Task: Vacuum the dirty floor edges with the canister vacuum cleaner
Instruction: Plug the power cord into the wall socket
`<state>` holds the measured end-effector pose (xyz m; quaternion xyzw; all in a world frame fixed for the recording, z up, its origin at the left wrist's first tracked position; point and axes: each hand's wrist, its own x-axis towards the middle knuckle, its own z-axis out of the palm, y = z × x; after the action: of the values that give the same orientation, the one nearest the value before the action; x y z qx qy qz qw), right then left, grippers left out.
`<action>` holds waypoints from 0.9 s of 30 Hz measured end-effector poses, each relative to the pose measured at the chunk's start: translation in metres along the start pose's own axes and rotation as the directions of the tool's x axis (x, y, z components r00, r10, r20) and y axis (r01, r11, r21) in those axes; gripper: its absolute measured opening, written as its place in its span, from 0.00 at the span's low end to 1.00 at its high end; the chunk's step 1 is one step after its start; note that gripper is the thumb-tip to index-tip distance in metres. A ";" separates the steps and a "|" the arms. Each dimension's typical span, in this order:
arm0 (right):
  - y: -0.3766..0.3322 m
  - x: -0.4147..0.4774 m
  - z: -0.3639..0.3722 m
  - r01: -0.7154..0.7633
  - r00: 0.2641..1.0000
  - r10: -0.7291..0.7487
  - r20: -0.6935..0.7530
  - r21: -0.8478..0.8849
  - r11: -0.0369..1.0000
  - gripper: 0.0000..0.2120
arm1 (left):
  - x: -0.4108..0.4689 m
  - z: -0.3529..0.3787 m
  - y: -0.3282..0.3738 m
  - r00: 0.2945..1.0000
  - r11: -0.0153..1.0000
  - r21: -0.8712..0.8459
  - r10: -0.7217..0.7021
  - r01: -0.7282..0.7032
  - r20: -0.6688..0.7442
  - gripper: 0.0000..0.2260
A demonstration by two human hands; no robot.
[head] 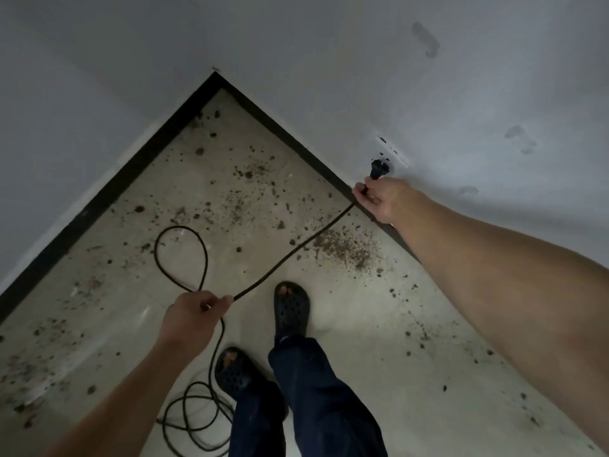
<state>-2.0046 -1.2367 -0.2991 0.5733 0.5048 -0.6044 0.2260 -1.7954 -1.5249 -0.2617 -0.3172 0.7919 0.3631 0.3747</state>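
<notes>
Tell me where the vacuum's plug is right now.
In the head view, the black plug sits right of centre at the white wall outlet, just above the right hand, which holds its cord.

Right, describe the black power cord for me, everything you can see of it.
The power cord is thin, black and rubbery-looking, ending in a black plug at the white wall socket; whether it is fully seated is unclear. The right hand pinches it just below the plug. It runs taut to the left hand, forms a loop, then lies coiled on the dirty floor beside the feet.
</notes>
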 end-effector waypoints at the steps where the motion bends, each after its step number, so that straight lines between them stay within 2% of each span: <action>1: 0.002 0.003 0.000 0.023 1.000 -0.024 -0.018 -0.004 1.000 0.12 | 0.003 0.005 0.002 1.000 1.000 -0.014 0.004 -0.004 0.010 0.16; 4: 0.012 0.007 -0.001 0.145 0.988 -0.143 -0.059 0.033 0.989 0.11 | 0.009 0.013 0.007 1.000 1.000 -0.026 0.002 -0.001 0.020 0.17; 7: 0.017 0.006 -0.004 0.230 0.971 -0.228 -0.073 0.024 0.973 0.03 | 0.010 0.013 0.011 1.000 1.000 -0.024 0.001 -0.001 0.028 0.14; 9: 0.014 0.003 -0.005 0.238 0.969 -0.238 -0.063 0.001 0.971 0.03 | 0.010 0.011 0.014 0.999 1.000 -0.018 -0.002 0.002 0.033 0.13; 12: 0.007 0.004 -0.002 0.228 0.972 -0.228 -0.053 -0.007 0.974 0.11 | 0.012 0.008 0.015 1.000 1.000 -0.018 -0.013 0.014 0.025 0.12; 16: 0.005 0.010 0.009 0.154 0.986 -0.149 -0.077 0.061 0.986 0.15 | 0.013 0.006 0.016 0.999 0.999 -0.029 -0.035 0.036 0.034 0.12; 22: 0.005 0.012 0.014 0.171 0.980 -0.158 -0.120 0.107 0.979 0.10 | 0.020 0.001 0.018 1.000 0.999 -0.050 -0.021 0.022 0.022 0.12; 27: 0.009 0.021 0.008 0.228 0.965 -0.229 -0.132 -0.020 0.973 0.06 | 0.020 0.000 0.025 1.000 1.000 -0.005 0.007 -0.007 0.021 0.09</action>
<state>-2.0061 -1.2409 -0.3226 0.5499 0.5828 -0.5858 0.1218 -1.8249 -1.5164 -0.2694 -0.3114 0.7880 0.3700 0.3810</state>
